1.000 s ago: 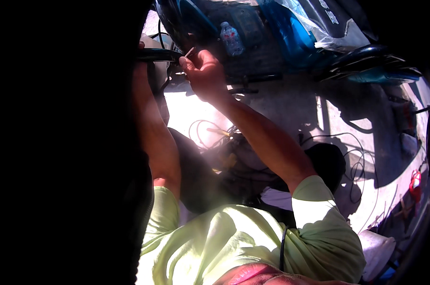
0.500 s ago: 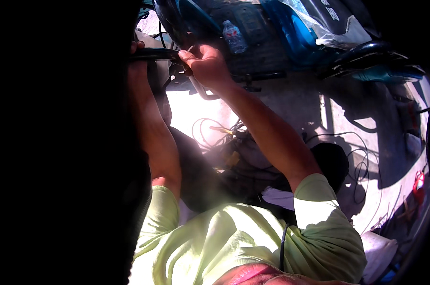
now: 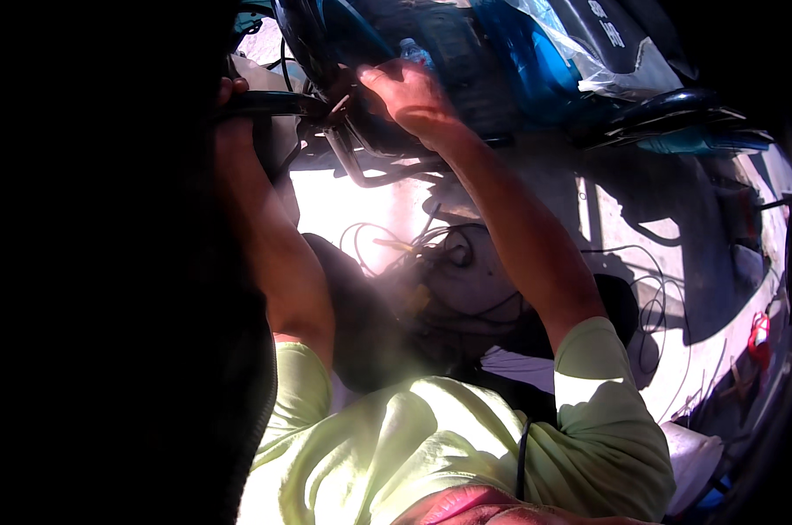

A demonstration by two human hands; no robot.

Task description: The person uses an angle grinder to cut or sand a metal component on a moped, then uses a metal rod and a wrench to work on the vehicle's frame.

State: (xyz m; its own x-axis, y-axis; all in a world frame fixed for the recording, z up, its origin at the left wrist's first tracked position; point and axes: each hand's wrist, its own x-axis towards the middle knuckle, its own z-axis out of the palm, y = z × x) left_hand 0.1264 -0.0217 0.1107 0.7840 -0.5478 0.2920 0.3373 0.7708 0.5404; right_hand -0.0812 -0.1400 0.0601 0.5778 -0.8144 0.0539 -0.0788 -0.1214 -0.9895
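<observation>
Harsh, uneven light was recorded. The whole left third and the far right rim were lost to black. Strong sun was thrown onto the pale ground at centre, which was blown out to near white, and onto the yellow-green shirt, where glare washed out its folds. A hazy flare was spread over the middle of the view. The raised right hand was lit from above; the left hand was half swallowed by shadow. Edges were bent by fisheye distortion, and fine detail was softened throughout.
</observation>
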